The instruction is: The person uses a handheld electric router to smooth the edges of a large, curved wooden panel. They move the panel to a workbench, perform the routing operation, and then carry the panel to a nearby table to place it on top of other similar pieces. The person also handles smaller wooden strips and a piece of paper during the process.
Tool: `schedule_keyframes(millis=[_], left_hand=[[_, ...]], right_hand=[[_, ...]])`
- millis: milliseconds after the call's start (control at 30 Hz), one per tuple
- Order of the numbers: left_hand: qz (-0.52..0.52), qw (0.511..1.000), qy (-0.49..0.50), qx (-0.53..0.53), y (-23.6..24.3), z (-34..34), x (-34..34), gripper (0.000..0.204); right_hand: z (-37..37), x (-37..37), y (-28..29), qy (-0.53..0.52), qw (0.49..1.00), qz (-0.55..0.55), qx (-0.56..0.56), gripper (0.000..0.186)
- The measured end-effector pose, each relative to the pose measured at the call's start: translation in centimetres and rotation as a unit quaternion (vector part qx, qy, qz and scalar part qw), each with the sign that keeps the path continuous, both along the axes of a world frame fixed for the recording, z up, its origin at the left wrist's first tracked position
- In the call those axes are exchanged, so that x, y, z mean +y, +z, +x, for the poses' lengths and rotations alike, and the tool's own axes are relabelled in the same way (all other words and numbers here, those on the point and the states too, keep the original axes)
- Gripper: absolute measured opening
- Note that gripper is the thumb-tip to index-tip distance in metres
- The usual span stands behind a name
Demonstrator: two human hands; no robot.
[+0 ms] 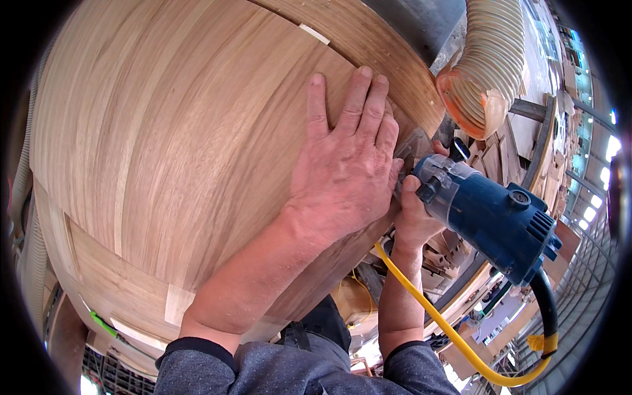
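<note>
A wide wooden panel point(164, 131) with glued strips lies in front of me. My left hand point(345, 158) rests flat on it near its right corner, fingers stretched out and pointing away. Beside it, my right hand point(416, 214) grips a blue trim router point(494, 217) by its clear base, the thumb on the near side. The router lies tilted, its motor end pointing to the lower right, its base against the panel's edge. The cutting bit is hidden behind my hands and the clear guard. A yellow cord point(454, 329) runs from the router's black cable sleeve.
A ribbed dust hose point(494, 52) hangs open-ended just above the router. Along the panel's far edge lies a thick wooden board point(382, 39). Wood offcuts point(503, 155) are heaped beyond the router on the right. The cord loops below my right forearm.
</note>
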State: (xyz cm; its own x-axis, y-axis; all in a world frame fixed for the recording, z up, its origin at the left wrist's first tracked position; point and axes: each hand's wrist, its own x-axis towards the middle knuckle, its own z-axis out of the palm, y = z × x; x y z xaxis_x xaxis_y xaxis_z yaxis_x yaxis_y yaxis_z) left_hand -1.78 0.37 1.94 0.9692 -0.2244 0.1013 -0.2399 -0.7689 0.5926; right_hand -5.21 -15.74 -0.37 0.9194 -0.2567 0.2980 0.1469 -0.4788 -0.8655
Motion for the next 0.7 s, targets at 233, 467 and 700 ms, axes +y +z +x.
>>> schedule_keyframes(millis=[233,467,700], left_hand=[[0.000,1.000,0.000,-0.005,-0.16,-0.10,-0.02,0.067],[-0.003,1.000,-0.001,-0.003,-0.29,-0.09,-0.05,0.064],[-0.005,1.000,0.003,-0.005,-0.27,-0.11,-0.03,0.062]], right_hand=[[0.28,0.05,-0.06,0.000,1.000,0.008,-0.012,0.077],[0.33,-0.40,-0.38,0.008,1.000,-0.027,-0.010,0.074],[0.26,-0.26,-0.04,0.016,0.999,-0.045,0.007,0.074]])
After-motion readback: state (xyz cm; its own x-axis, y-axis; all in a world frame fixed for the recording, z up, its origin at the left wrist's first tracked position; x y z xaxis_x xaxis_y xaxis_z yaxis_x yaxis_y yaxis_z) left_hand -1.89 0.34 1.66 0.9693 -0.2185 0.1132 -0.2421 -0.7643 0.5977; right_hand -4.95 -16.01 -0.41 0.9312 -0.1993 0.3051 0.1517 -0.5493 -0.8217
